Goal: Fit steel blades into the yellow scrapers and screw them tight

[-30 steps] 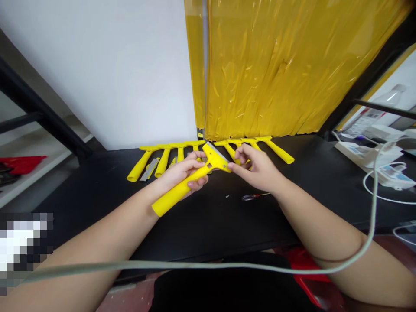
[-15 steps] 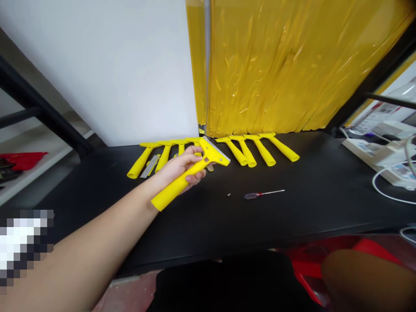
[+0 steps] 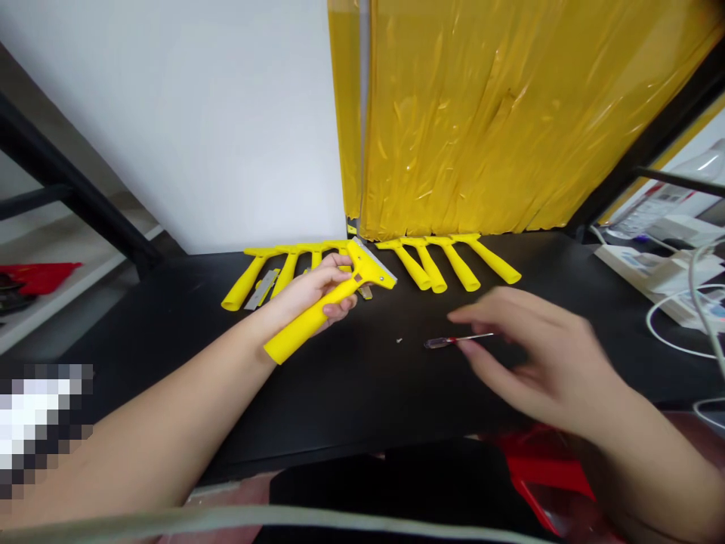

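My left hand (image 3: pixel 334 291) is closed around a yellow scraper (image 3: pixel 309 323), its metal blade edge pointing up and to the right, with screws in its head. Over the table to the right, my right hand (image 3: pixel 526 351) has thumb and forefinger apart and holds nothing. Between and below those fingers lies a screwdriver (image 3: pixel 439 343) with a dark clear handle and a thin shaft. A tiny screw (image 3: pixel 399 340) rests on the black tabletop (image 3: pixel 340 408), left of the screwdriver.
Several yellow scraper handles (image 3: pixel 461 264) lean in a row along the back, with more behind my left hand. A loose blade piece (image 3: pixel 261 289) lies at left. White boxes (image 3: pixel 651 279) and a cable (image 3: pixel 657 332) sit at right. Another pale cable (image 3: pixel 283 516) crosses the foreground.
My right hand has come in from the lower right and reached over the screwdriver. A pale cable now shows across the bottom. My left hand and the scraper have barely shifted.
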`<state>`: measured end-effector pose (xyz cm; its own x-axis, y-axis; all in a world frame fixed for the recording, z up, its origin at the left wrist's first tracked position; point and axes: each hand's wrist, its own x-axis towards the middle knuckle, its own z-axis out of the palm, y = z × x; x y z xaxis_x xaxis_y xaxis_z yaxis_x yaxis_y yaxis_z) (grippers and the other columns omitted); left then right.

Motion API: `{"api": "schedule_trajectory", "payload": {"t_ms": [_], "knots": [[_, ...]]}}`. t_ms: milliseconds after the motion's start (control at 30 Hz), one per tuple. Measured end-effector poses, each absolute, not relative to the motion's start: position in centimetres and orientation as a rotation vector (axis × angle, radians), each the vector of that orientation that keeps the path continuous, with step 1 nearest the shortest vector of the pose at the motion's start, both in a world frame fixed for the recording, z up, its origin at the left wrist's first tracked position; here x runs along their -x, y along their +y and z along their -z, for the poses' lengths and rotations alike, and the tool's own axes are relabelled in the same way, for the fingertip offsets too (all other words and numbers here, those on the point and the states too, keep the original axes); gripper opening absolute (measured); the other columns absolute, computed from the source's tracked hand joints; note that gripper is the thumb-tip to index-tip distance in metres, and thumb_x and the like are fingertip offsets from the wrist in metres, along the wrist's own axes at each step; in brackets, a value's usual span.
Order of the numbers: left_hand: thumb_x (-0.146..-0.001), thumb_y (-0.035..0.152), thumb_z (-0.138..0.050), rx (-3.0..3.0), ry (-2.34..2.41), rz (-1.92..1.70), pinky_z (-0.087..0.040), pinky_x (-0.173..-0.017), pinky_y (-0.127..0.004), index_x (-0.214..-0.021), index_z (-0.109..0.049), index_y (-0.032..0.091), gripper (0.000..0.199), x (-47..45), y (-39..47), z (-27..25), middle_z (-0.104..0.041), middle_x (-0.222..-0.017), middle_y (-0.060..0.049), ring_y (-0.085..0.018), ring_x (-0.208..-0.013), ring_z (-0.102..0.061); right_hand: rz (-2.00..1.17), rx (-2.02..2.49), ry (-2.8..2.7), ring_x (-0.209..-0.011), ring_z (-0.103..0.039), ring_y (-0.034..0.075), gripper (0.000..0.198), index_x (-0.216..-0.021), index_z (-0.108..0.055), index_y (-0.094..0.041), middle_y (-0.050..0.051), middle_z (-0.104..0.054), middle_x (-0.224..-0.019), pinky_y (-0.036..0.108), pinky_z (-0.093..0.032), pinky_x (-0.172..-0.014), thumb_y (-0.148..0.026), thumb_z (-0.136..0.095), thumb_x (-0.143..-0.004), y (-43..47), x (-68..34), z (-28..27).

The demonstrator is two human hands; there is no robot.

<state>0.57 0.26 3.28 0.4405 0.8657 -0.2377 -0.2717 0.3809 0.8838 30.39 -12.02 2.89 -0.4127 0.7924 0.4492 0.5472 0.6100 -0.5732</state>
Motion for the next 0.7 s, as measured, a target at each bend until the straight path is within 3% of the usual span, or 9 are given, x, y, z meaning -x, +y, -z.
{"api": "schedule_trajectory", "payload": {"t_ms": [100, 333, 467, 600, 700], "knots": [[-0.086, 0.009, -0.053, -0.876, 0.805, -0.829, -0.029, -0.032, -0.010, -0.111, -0.041, 0.026, 0.033, -0.5, 0.3, -3.2, -0.067, -0.083, -0.007, -0.012, -0.044, -0.057, -0.201, 1.218, -2.479, -0.105, -0.068, 0.034, 0.035, -0.125, -0.073, -0.028, 0.012, -0.070, -0.115, 0.053, -0.057, -0.093, -0.024, -0.071, -0.091, -8.2, -31.3, -2.1], [-0.088, 0.008, -0.063, -0.868, 0.800, -0.871, -0.029, -0.032, -0.010, -0.110, -0.045, 0.025, 0.033, -0.6, 0.4, -3.0, -0.066, -0.081, -0.003, -0.011, -0.044, -0.057, -0.392, 1.151, -2.729, -0.086, -0.070, 0.023, 0.019, -0.106, -0.073, -0.025, 0.006, -0.073, -0.100, 0.038, -0.056, -0.077, -0.016, -0.062, -0.094, -5.2, -30.7, -1.5], [-0.088, 0.010, -0.069, -0.900, 0.803, -0.890, -0.028, -0.032, -0.010, -0.109, -0.046, 0.026, 0.035, -0.5, 0.5, -2.8, -0.065, -0.078, -0.002, -0.009, -0.040, -0.053, -0.544, 1.001, -2.432, -0.070, -0.064, 0.017, 0.014, -0.100, -0.069, -0.025, 0.002, -0.069, -0.085, 0.031, -0.052, -0.064, -0.018, -0.072, -0.088, -3.8, -30.0, -5.1], [-0.090, 0.010, -0.064, -0.893, 0.835, -0.934, -0.030, -0.032, -0.010, -0.108, -0.045, 0.026, 0.031, -0.4, 0.9, -2.5, -0.063, -0.076, -0.001, -0.010, -0.042, -0.055, -0.693, 0.886, -1.877, -0.080, -0.071, 0.021, 0.036, -0.113, -0.069, -0.026, 0.004, -0.070, -0.093, 0.037, -0.060, -0.076, -0.032, -0.086, -0.082, -1.3, -29.5, -6.9], [-0.089, 0.010, -0.065, -0.884, 0.827, -0.994, -0.032, -0.033, -0.010, -0.109, -0.045, 0.026, 0.032, -0.4, 1.4, -2.1, -0.064, -0.083, -0.002, -0.010, -0.045, -0.058, -0.729, 0.821, -1.623, -0.082, -0.074, 0.023, 0.033, -0.098, -0.068, -0.025, 0.004, -0.071, -0.090, 0.043, -0.064, -0.084, -0.042, -0.090, -0.080, 0.5, -28.9, -5.1]]}}
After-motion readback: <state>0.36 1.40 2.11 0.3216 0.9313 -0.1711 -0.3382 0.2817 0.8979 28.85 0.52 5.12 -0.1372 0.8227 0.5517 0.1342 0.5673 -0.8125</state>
